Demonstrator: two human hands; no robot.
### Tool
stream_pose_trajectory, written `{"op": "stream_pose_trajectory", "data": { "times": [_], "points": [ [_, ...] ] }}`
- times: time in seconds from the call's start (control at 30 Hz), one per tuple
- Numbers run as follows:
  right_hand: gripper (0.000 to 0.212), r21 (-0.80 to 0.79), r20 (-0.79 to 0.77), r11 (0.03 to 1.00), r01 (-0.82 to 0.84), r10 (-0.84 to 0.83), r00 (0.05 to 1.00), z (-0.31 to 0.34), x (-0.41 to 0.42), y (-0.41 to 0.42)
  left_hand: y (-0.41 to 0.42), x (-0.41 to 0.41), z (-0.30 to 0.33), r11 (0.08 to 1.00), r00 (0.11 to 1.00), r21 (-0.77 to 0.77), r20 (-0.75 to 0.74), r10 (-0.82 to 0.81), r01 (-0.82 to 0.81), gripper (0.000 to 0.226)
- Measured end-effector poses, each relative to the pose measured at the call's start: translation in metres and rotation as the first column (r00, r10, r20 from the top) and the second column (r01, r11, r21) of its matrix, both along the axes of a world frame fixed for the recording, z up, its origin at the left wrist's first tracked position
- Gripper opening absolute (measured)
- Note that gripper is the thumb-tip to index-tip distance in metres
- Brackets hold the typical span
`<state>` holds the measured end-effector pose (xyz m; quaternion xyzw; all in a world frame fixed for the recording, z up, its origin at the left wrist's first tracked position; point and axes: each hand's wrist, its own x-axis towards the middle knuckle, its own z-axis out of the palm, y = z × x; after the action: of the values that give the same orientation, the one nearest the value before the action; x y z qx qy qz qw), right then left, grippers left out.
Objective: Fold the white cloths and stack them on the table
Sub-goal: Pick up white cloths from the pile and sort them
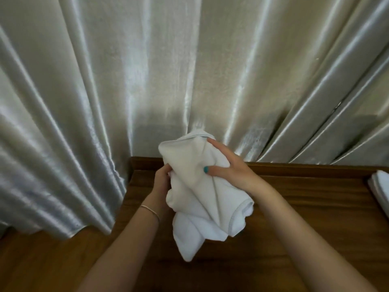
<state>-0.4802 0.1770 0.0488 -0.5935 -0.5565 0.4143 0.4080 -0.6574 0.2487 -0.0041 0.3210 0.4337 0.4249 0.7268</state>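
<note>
A crumpled white cloth [202,186] hangs in the air between both hands, above the wooden table [305,199] and in front of a shiny silver curtain [147,70]. The left hand [163,179] grips the cloth's left side, its fingers curled into the bunched fabric and mostly hidden behind it. The right hand [229,167] holds the upper right of the bundle: the thumb, with a teal-painted nail, presses across the front, while the other fingers reach round the top and back. So each grip is closed round fabric, not spread.

Below the two grips the cloth sags in loose lobes, with a stitched hem curling along its lower right edge. It looks like terry towelling: soft, light, limp, with no shape of its own, and not slippery. It will drape wherever it is not supported, so a handful grasp like this one cannot give a clean fold. My judgement is that the hands need to find two neighbouring corners along the hem and pinch those, letting the rest fall open.

Far to the right of the right grip, at the picture's edge, lies a stack of folded white cloths [381,186] on the table.
</note>
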Motion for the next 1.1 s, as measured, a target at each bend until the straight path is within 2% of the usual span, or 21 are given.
{"op": "stream_pose_trajectory", "data": {
  "times": [0.2,0.33,0.37,0.4,0.43,0.47,0.53,0.57,0.6,0.67,0.7,0.73,0.8,0.83,0.9,0.97,1.07,1.1],
  "points": [
    [0.077,0.132,0.041,0.989,-0.070,0.066,0.997,-0.008,-0.054,0.027,0.027,-0.050,0.002,0.993,0.995,0.058,0.000,0.101,-0.100,0.068],
    [0.078,0.308,0.157,0.939,-0.154,0.110,0.982,-0.010,-0.074,0.061,0.038,-0.066,-0.007,0.986,0.990,0.092,0.041,0.135,-0.138,0.036],
    [0.078,0.348,0.227,0.926,-0.148,0.070,0.971,-0.020,-0.077,0.072,0.044,-0.064,-0.017,0.992,0.993,0.050,-0.004,0.119,-0.119,0.032],
    [0.077,0.364,0.322,0.920,-0.146,0.023,0.946,-0.034,-0.078,0.081,0.053,-0.064,-0.035,0.996,0.989,-0.003,-0.117,0.090,-0.091,0.028],
    [0.077,0.348,0.453,0.923,-0.165,-0.012,0.891,-0.054,-0.078,0.089,0.059,-0.065,-0.053,0.998,0.965,-0.040,-0.261,0.028,-0.040,0.019],
    [0.076,0.286,0.603,0.934,-0.214,-0.002,0.798,-0.078,-0.076,0.096,0.066,-0.067,-0.077,0.994,0.935,-0.112,-0.354,-0.036,-0.004,0.022],
    [0.074,0.049,0.794,0.959,-0.280,0.133,0.594,-0.124,-0.075,0.101,0.081,-0.081,-0.136,0.985,0.787,-0.161,-0.615,-0.051,-0.062,0.063],
    [0.073,-0.032,0.806,0.965,-0.261,0.180,0.565,-0.140,-0.076,0.102,0.086,-0.089,-0.156,0.982,0.691,-0.109,-0.722,0.028,-0.153,0.063],
    [0.073,-0.049,0.798,0.970,-0.239,0.182,0.574,-0.149,-0.078,0.105,0.085,-0.094,-0.150,0.958,0.628,-0.054,-0.765,0.140,-0.280,0.051],
    [0.070,-0.031,0.785,0.975,-0.218,0.159,0.599,-0.151,-0.083,0.112,0.078,-0.094,-0.115,0.854,0.533,0.142,-0.726,0.434,-0.501,0.039],
    [0.068,-0.019,0.780,0.975,-0.222,0.153,0.607,-0.150,-0.084,0.115,0.080,-0.091,-0.105,0.818,0.514,0.258,-0.671,0.535,-0.515,0.040],
    [0.068,0.008,0.771,0.974,-0.228,0.140,0.622,-0.151,-0.083,0.118,0.081,-0.087,-0.097,0.814,0.522,0.383,-0.629,0.576,-0.436,0.041],
    [0.072,0.064,0.752,0.976,-0.210,0.091,0.652,-0.158,-0.079,0.119,0.083,-0.074,-0.088,0.819,0.634,0.568,-0.604,0.484,-0.083,0.040],
    [0.073,0.098,0.752,0.975,-0.198,0.058,0.656,-0.162,-0.078,0.119,0.084,-0.066,-0.092,0.798,0.660,0.594,-0.641,0.392,0.103,0.040],
    [0.068,0.168,0.764,0.966,-0.199,-0.001,0.645,-0.172,-0.078,0.117,0.089,-0.055,-0.104,0.738,0.628,0.556,-0.742,0.234,0.382,0.043],
    [0.060,0.178,0.777,0.960,-0.216,-0.002,0.629,-0.180,-0.078,0.119,0.089,-0.046,-0.115,0.733,0.537,0.452,-0.832,0.141,0.508,0.045],
    [0.053,0.154,0.774,0.958,-0.243,0.036,0.633,-0.188,-0.073,0.129,0.092,-0.042,-0.129,0.738,0.226,0.240,-0.967,0.121,0.631,0.049],
    [0.051,0.159,0.776,0.955,-0.252,0.037,0.630,-0.190,-0.071,0.135,0.097,-0.043,-0.132,0.744,0.150,0.189,-0.981,0.120,0.641,0.050]
  ]
}}
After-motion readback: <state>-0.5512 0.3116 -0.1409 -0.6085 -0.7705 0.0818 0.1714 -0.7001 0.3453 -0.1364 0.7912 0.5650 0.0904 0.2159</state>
